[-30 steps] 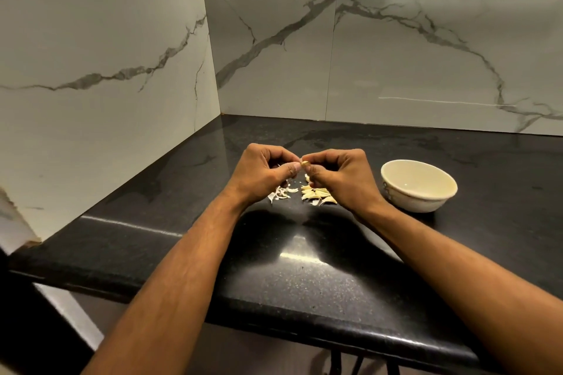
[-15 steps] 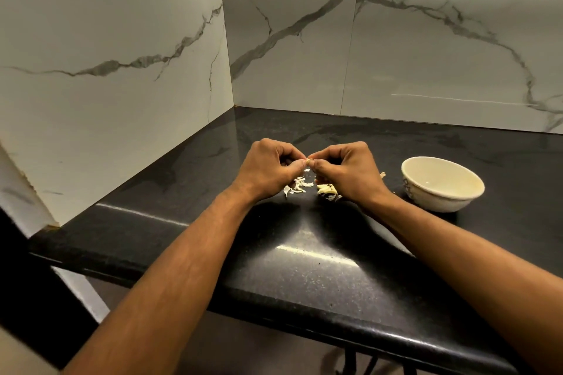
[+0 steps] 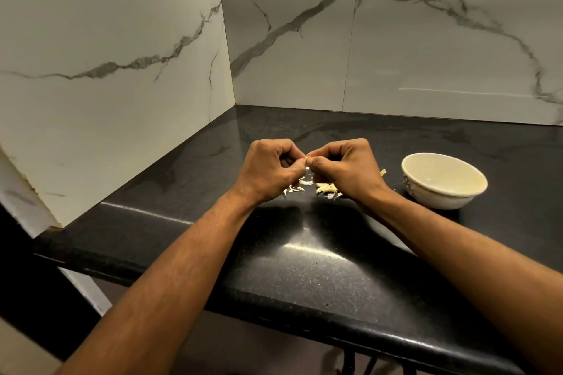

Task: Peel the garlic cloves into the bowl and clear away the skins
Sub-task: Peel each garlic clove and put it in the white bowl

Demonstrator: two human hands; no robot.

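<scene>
Head view: left hand (image 3: 268, 169) and right hand (image 3: 344, 167) pinch one garlic clove (image 3: 307, 159); peel gently, dropping skins (image 3: 326, 188) beside the bowl (image 3: 443, 181).

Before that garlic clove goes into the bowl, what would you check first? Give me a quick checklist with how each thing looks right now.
1. Garlic clove held firmly: ok, pinched between left hand and right hand.
2. Clove fully peeled: cannot tell, fingers hide nearly all of it.
3. Bowl upright and open: ok, it stands on the black counter.
4. Bowl close to the right hand: ok, just beside it, nothing between.
5. Skins kept out of the bowl: ok, they lie in a pile on the counter under the hands.
6. Skins cleared away: not ok, the pile is not yet removed.
</scene>
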